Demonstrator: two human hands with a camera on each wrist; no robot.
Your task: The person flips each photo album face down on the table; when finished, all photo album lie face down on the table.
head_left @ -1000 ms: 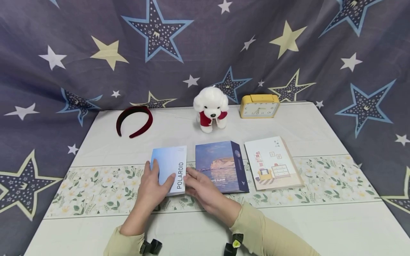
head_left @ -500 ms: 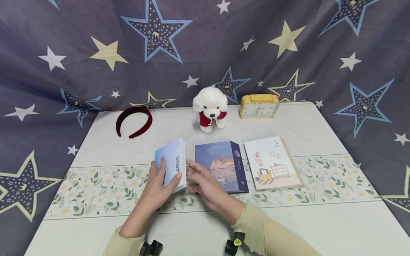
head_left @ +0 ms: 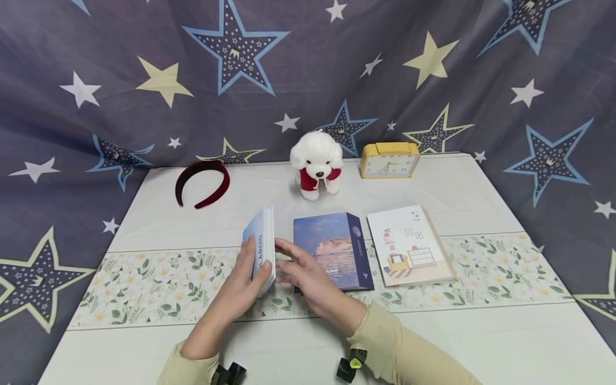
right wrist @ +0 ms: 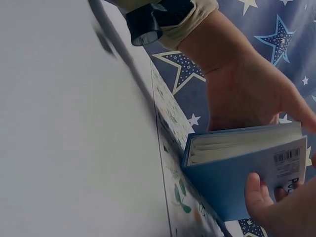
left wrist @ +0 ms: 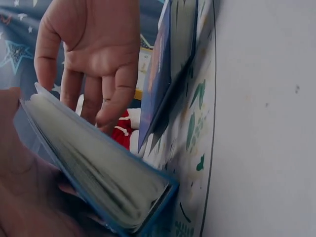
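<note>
A light blue photo album [head_left: 262, 227] marked POLAROID stands tilted up on its edge in the head view. My left hand [head_left: 238, 291] grips it, the thumb on the near right edge and the fingers on the front cover. The left wrist view shows the page edges of the album [left wrist: 94, 148], slightly fanned. My right hand [head_left: 308, 278] is at the album's right side with its fingers loosely bent. In the right wrist view, fingertips of that hand [right wrist: 289, 210] are at the back cover, below a barcode. Part of the front cover is hidden by the left hand.
Right of the hands lie a dark blue photo album [head_left: 327, 238] with a seascape cover and a white book [head_left: 404, 240] with a room drawing. Farther back are a dark red headband [head_left: 224, 184], a white plush dog [head_left: 316, 155] and a yellow clock [head_left: 391, 161].
The light blue album has turned from lying nearly flat to standing steeply on its edge, front cover facing left. My left hand turned with it; the right hand stayed at its right side.
</note>
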